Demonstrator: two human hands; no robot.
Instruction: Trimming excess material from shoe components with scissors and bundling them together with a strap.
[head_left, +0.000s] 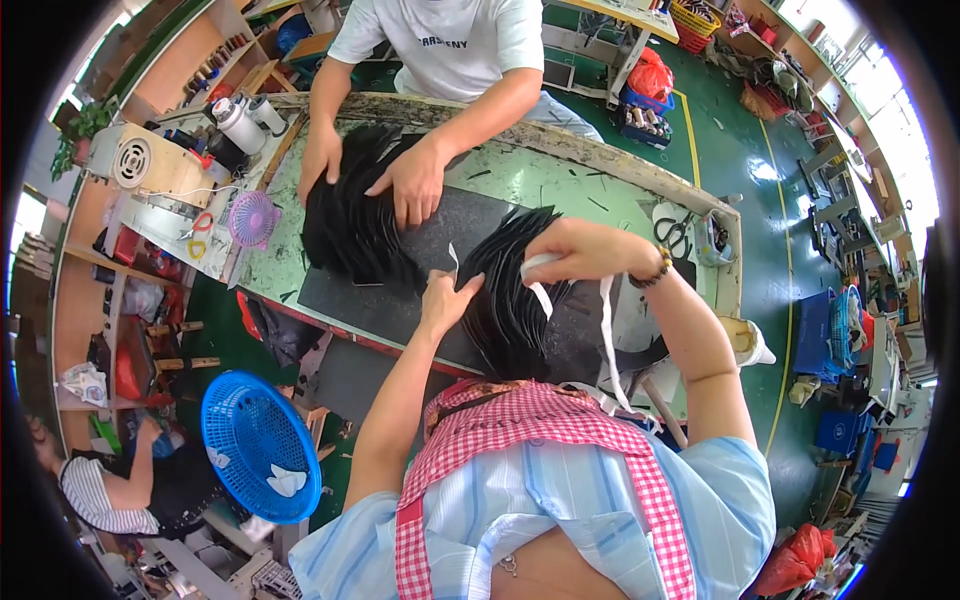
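On the dark board (445, 215) in front of me stands a bundle of thin black pieces (505, 300), packed side by side like leaves. My left hand (447, 300) is at the bundle's left side, its thumb against it, and an end of white cloth strip (453, 256) sticks up from its fingers. Over the bundle's upper right, my right hand (575, 250) is closed on a white cloth strip (607, 330), whose long tail hangs toward my apron. Whether both ends belong to one strip is hidden. Across the table, a co-worker's two hands (415, 183) press a second black bundle (350, 235).
Black scissors (672, 235) and a clear container (715, 238) lie at the table's right. A purple fan (252, 218) and red- and yellow-handled scissors (198, 235) are at the left. A blue basket (262, 440) stands low at my left. Another person (130, 485) sits behind it.
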